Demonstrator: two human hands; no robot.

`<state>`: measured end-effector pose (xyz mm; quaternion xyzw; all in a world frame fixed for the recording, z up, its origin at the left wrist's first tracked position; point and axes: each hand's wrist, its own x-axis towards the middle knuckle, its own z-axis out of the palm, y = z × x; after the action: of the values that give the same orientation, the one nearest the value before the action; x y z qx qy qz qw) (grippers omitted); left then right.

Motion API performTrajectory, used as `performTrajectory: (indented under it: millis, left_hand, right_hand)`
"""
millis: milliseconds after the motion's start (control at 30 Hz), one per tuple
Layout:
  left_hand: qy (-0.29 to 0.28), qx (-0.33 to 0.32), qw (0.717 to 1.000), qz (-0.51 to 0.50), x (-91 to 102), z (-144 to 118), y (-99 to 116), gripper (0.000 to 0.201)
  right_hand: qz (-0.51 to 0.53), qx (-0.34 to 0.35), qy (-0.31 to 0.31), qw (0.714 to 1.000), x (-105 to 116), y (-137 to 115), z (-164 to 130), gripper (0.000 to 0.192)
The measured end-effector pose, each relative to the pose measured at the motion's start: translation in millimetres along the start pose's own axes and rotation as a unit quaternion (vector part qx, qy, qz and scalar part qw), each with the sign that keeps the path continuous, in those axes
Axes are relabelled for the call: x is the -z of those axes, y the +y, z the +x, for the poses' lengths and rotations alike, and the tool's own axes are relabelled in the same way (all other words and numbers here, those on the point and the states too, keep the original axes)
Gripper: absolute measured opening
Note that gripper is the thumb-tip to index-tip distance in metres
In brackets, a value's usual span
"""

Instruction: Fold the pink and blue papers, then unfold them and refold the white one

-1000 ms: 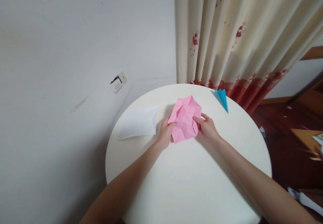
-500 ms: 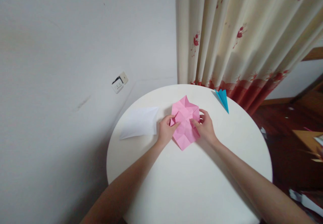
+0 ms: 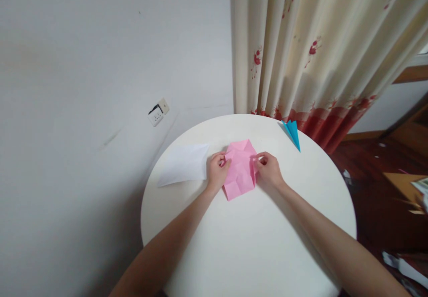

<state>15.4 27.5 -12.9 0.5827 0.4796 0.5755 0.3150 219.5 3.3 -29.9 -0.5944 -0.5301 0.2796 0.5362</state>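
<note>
A creased sheet of pink origami paper (image 3: 239,170) is held between my two hands over the round white table (image 3: 254,243). My left hand (image 3: 217,171) pinches its left edge, with the thumb on top and the fingers partly hidden behind the paper. At the right edge, the thumb and index finger of my right hand (image 3: 268,168) close on the paper. Its sides bend upward, and fold lines cross its middle.
White paper (image 3: 183,163) lies on the table left of my left hand. A blue folded paper plane (image 3: 292,134) rests near the far right edge. A wall with a socket (image 3: 155,116) borders the left, and a patterned curtain (image 3: 310,65) hangs behind.
The pink paper has gone from a spread, pointed outline to a narrower one with its sides drawn up. My right hand has shifted slightly, now gripping the right edge.
</note>
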Motion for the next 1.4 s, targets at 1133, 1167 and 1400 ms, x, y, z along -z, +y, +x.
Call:
performTrajectory:
  millis: [1133, 1167, 1400]
  left_hand:
    - [-0.028, 0.015, 0.943, 0.332, 225.2, 162, -15, 0.044]
    - [-0.039, 0.011, 0.935, 0.351, 224.7, 159, -20, 0.045]
    - [-0.162, -0.047, 0.879, 0.446, 170.9, 102, -50, 0.050]
  right_hand:
    - [-0.035, 0.092, -0.230, 0.968, -170, -99, -42, 0.025]
    - [-0.051, 0.092, -0.235, 0.966, -174, -99, -45, 0.024]
    - [-0.184, 0.069, -0.250, 0.948, -175, -90, -60, 0.025]
